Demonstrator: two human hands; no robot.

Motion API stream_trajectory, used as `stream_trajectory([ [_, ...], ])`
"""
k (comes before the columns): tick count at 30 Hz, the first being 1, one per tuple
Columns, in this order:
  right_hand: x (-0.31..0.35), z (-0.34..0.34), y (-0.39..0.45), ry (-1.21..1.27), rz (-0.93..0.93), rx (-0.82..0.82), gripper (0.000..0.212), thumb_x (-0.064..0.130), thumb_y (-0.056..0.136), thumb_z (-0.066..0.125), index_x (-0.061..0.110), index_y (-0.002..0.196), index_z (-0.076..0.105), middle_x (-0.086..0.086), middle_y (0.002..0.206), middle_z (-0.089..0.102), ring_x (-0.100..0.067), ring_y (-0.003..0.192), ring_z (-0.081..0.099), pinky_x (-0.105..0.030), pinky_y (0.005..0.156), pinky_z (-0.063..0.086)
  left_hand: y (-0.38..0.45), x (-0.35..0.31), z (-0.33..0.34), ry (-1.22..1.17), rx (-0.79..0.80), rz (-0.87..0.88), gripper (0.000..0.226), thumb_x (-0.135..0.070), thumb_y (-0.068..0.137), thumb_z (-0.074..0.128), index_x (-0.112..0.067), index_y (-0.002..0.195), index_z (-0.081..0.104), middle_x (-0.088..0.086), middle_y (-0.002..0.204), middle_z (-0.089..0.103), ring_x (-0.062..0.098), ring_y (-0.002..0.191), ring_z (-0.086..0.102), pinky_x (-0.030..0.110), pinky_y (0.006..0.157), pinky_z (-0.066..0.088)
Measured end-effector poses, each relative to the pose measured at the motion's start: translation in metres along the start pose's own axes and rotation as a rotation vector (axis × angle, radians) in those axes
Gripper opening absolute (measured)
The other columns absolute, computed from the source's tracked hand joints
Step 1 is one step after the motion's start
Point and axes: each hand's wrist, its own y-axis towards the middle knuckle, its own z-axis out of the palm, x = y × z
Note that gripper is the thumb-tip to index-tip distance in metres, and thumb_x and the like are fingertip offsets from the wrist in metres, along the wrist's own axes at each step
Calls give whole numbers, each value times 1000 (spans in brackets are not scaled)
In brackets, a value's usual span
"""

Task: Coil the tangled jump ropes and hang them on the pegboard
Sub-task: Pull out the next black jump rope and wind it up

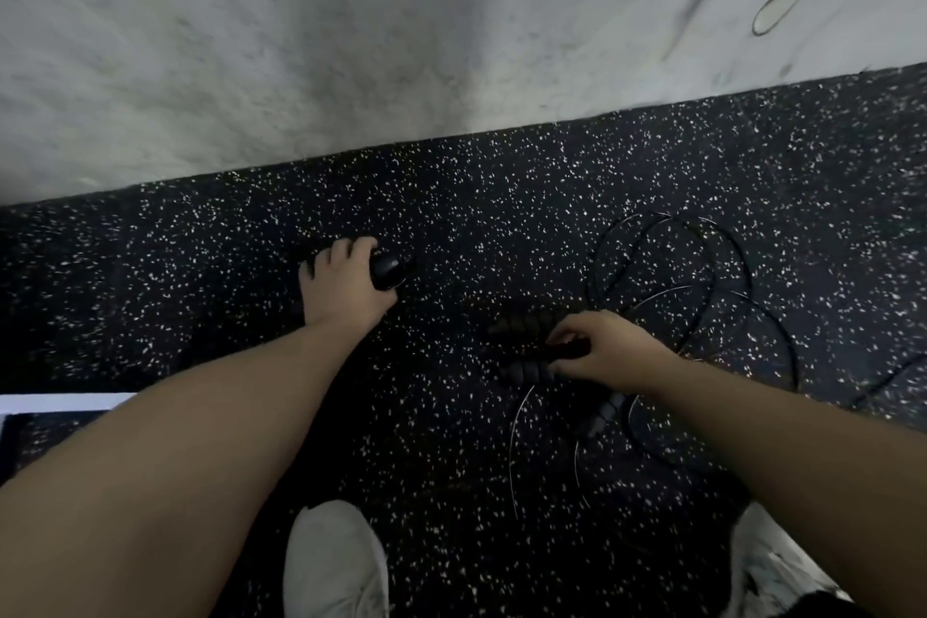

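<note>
A: Head view, at four o'clock: the tangled jump ropes [687, 296] lie in loose loops on the speckled floor [501, 196], with ribbed handles [526, 369] bunched at the near edge of the tangle.

B: And the hands?

A: The right hand [602, 349] has its fingers curled onto a handle in that cluster. The left hand [346, 286], toward eleven o'clock, is wrapped round a separate dark handle [389, 271].

B: So, best approach?

A: I'd lift one handle slowly, follow its cord out of the loops, and not pull hard, since that would likely tighten the knots. Coil only once it is free. No pegboard is in sight; the wall [351, 40] is at twelve.
</note>
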Motion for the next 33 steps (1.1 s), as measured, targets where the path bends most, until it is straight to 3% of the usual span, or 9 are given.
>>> stream_trajectory([
  [2,-9,3,-3,-151,30,17,46,49,89,68,36,131,56,12,129,55,-13,124,47,-38,106,42,-6,-11,2,30,-127,148,71,-51,84,73,-25,144,45,7,152,38,30,146,31,55,124,6],
  [4,-17,7,-3,-248,70,16,49,43,90,65,34,136,51,8,135,52,-18,126,45,-39,107,40,-16,-30,2,-48,-159,328,60,-50,89,68,-21,139,53,4,147,44,27,141,37,51,125,17],
  [7,-23,15,-6,-298,107,34,48,29,92,59,30,139,49,4,137,51,-21,127,46,-40,107,39,-33,-68,5,-226,90,507,50,-50,94,64,-24,136,55,-7,143,46,16,130,47,36,114,37],
  [11,-25,19,-16,-294,35,-115,50,33,93,57,33,142,49,10,143,48,-18,138,37,-43,117,23,-57,-120,21,-106,331,656,73,-66,84,68,-31,144,46,-7,160,32,17,145,32,37,121,22],
  [14,-26,17,-26,-126,-48,-193,49,34,92,60,32,140,53,12,144,49,-14,138,38,-40,116,24,-65,-146,33,50,421,720,80,-70,82,65,-29,146,43,-3,154,38,20,141,38,43,119,30],
  [18,-28,4,-34,195,-27,-253,45,27,89,66,37,132,56,12,124,61,-13,112,58,-35,99,47,-62,-158,28,-3,442,645,41,-50,94,60,-26,126,52,0,133,44,23,112,56,41,91,52],
  [23,-29,-26,-54,320,53,-207,40,41,86,74,39,121,54,12,102,67,-10,92,65,-31,83,54,-63,-156,-15,-84,387,620,22,-47,93,63,-33,91,47,-11,82,60,16,78,62,33,63,43],
  [29,-39,-69,-103,303,125,-295,23,46,99,57,28,85,55,1,79,62,-18,70,59,-29,60,42,-72,-141,-89,-725,168,210,24,-45,95,67,-26,108,62,1,90,67,20,77,62,34,69,49],
  [33,-23,-95,-138,189,171,-265,22,38,106,45,22,97,56,-5,87,67,-17,65,56,-27,57,41,-96,-143,-141,-1088,-18,-37,31,-43,96,67,-16,110,61,4,73,61,17,57,57,28,58,44],
])
